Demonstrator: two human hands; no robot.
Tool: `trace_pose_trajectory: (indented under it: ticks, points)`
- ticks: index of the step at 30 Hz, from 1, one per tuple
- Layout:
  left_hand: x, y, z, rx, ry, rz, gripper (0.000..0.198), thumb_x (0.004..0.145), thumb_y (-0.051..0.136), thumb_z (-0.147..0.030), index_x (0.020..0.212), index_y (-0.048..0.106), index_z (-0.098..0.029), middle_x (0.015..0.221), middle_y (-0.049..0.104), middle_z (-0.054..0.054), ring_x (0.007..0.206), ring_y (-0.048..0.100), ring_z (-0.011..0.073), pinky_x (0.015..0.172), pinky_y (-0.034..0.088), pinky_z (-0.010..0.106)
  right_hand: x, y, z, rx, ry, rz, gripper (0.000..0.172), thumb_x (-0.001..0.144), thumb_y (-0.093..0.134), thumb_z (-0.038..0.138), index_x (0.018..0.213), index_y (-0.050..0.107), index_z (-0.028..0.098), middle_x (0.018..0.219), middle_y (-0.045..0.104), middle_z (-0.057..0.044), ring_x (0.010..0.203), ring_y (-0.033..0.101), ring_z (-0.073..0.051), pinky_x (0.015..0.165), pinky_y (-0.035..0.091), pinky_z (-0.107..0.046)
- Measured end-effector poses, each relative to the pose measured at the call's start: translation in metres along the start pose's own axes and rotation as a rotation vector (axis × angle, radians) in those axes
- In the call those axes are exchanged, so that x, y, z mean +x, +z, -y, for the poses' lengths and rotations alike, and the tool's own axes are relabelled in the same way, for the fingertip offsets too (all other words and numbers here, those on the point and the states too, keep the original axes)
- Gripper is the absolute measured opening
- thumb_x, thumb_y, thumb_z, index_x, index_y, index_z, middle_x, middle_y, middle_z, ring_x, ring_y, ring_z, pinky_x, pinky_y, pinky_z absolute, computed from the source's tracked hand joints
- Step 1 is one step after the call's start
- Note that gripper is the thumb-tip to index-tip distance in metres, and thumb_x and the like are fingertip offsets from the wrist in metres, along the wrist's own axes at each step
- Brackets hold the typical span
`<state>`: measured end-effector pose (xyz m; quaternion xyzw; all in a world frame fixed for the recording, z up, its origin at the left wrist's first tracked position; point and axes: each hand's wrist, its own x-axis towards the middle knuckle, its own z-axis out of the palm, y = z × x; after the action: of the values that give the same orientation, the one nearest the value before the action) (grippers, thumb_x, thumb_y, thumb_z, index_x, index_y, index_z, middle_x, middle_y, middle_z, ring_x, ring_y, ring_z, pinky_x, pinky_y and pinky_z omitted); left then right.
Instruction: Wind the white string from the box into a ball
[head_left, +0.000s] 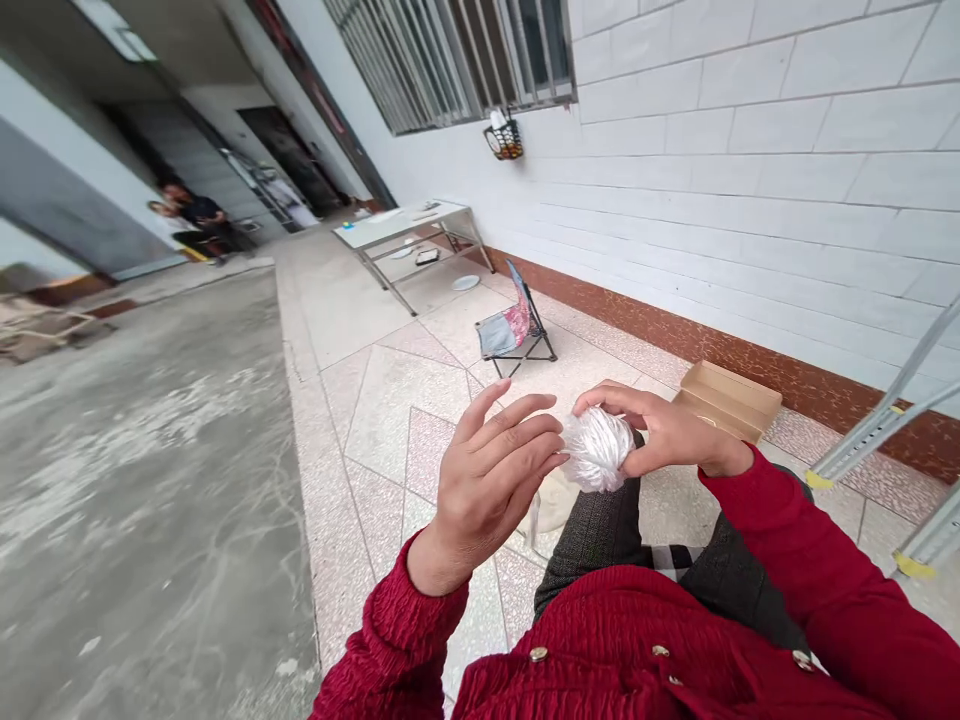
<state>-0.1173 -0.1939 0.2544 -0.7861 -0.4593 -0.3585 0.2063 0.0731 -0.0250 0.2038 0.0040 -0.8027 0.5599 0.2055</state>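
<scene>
A ball of shiny white yarn [598, 450] is held above my lap. My right hand [664, 428] grips it from the right, the thumb in front and the fingers over its top. On the other side my left hand [501, 465] has its fingers stretched out, the fingertips at the ball's left edge; whether they press on it or hold a strand I cannot tell. Below the ball, something pale [553, 502] lies near my knee, partly hidden.
An open cardboard box [731, 395] lies by the wall at right, near metal ladder legs [862, 445]. A folding stool [504, 335] stands ahead. Farther off are a low table [401, 222] and seated people [199, 215]. Grey concrete [150, 480] borders the tiles at left.
</scene>
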Motion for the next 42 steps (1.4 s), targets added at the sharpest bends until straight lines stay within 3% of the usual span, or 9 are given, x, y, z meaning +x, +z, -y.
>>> trace_pose_trajectory:
  ticks: [4, 7, 13, 19, 25, 28, 33, 37, 42]
  points:
    - [-0.002, -0.024, -0.018, -0.026, -0.09, -0.092, 0.013, 0.096, 0.064, -0.015, 0.102, 0.072, -0.024, 0.098, 0.079, 0.003, 0.106, 0.076, 0.0237, 0.111, 0.053, 0.05, 0.015, 0.012, 0.014, 0.384, -0.064, 0.194, 0.071, 0.067, 0.088, 0.034, 0.131, 0.059, 0.026, 0.112, 0.06, -0.002, 0.094, 0.057, -0.017, 0.08, 0.046, -0.028]
    - [-0.005, -0.027, -0.025, -0.044, -0.161, -0.176, 0.014, 0.096, 0.061, -0.013, 0.097, 0.072, -0.022, 0.095, 0.079, 0.003, 0.096, 0.077, 0.0212, 0.105, 0.057, 0.047, 0.021, 0.024, 0.023, 0.524, -0.126, 0.271, 0.074, 0.064, 0.091, 0.036, 0.129, 0.059, 0.025, 0.112, 0.061, -0.003, 0.094, 0.058, -0.017, 0.08, 0.045, -0.027]
    - [-0.005, -0.004, -0.032, -0.165, -0.302, -0.247, 0.017, 0.099, 0.058, -0.021, 0.093, 0.075, -0.021, 0.092, 0.078, 0.005, 0.09, 0.075, 0.021, 0.095, 0.061, 0.043, 0.0, 0.033, 0.033, 0.652, -0.121, 0.159, 0.078, 0.059, 0.095, 0.039, 0.128, 0.059, 0.026, 0.113, 0.061, -0.003, 0.095, 0.058, -0.018, 0.078, 0.045, -0.025]
    - [0.004, 0.042, -0.027, -0.396, -0.533, -0.184, 0.026, 0.098, 0.061, -0.036, 0.093, 0.08, -0.018, 0.09, 0.08, 0.006, 0.081, 0.074, 0.0194, 0.074, 0.06, 0.029, -0.04, 0.024, 0.04, 0.557, -0.085, -0.147, 0.079, 0.056, 0.097, 0.039, 0.124, 0.059, 0.027, 0.116, 0.063, -0.004, 0.097, 0.061, -0.02, 0.081, 0.05, -0.029]
    - [0.023, 0.099, -0.015, -0.724, -0.632, -0.092, 0.035, 0.093, 0.066, -0.049, 0.093, 0.082, -0.018, 0.087, 0.079, 0.005, 0.083, 0.073, 0.0215, 0.074, 0.059, 0.032, -0.069, 0.012, 0.039, 0.439, -0.037, -0.422, 0.084, 0.057, 0.092, 0.056, 0.128, 0.059, 0.029, 0.123, 0.062, -0.007, 0.109, 0.063, -0.027, 0.09, 0.056, -0.039]
    - [0.027, 0.129, -0.012, -0.843, -0.629, -0.019, 0.039, 0.093, 0.066, -0.053, 0.083, 0.08, -0.017, 0.081, 0.078, 0.004, 0.079, 0.071, 0.0198, 0.075, 0.057, 0.031, -0.078, 0.004, 0.036, 0.362, -0.055, -0.566, 0.088, 0.06, 0.089, 0.058, 0.137, 0.056, 0.03, 0.134, 0.06, -0.008, 0.119, 0.061, -0.03, 0.094, 0.057, -0.043]
    - [0.028, 0.171, -0.01, -1.056, -0.588, 0.203, 0.047, 0.096, 0.063, -0.053, 0.067, 0.073, -0.016, 0.077, 0.075, 0.006, 0.082, 0.072, 0.0197, 0.087, 0.055, 0.032, -0.091, -0.018, 0.015, 0.292, -0.022, -0.787, 0.075, 0.072, 0.079, 0.056, 0.137, 0.056, 0.03, 0.136, 0.061, -0.009, 0.114, 0.062, -0.029, 0.082, 0.062, -0.043]
    - [0.025, 0.203, -0.006, -1.176, -0.645, 0.267, 0.044, 0.094, 0.065, -0.051, 0.068, 0.072, -0.016, 0.075, 0.074, 0.007, 0.079, 0.071, 0.0193, 0.085, 0.054, 0.032, -0.103, -0.031, -0.008, 0.297, 0.019, -0.893, 0.064, 0.077, 0.074, 0.054, 0.133, 0.056, 0.029, 0.124, 0.065, -0.008, 0.1, 0.063, -0.024, 0.073, 0.063, -0.039]
    - [0.006, 0.257, -0.004, -1.279, -0.674, 0.389, 0.041, 0.094, 0.064, -0.051, 0.076, 0.075, -0.016, 0.074, 0.075, 0.005, 0.077, 0.071, 0.0179, 0.084, 0.054, 0.032, -0.115, -0.043, -0.038, 0.315, 0.089, -1.007, 0.052, 0.079, 0.072, 0.051, 0.124, 0.06, 0.028, 0.115, 0.067, -0.006, 0.094, 0.063, -0.021, 0.068, 0.06, -0.034]
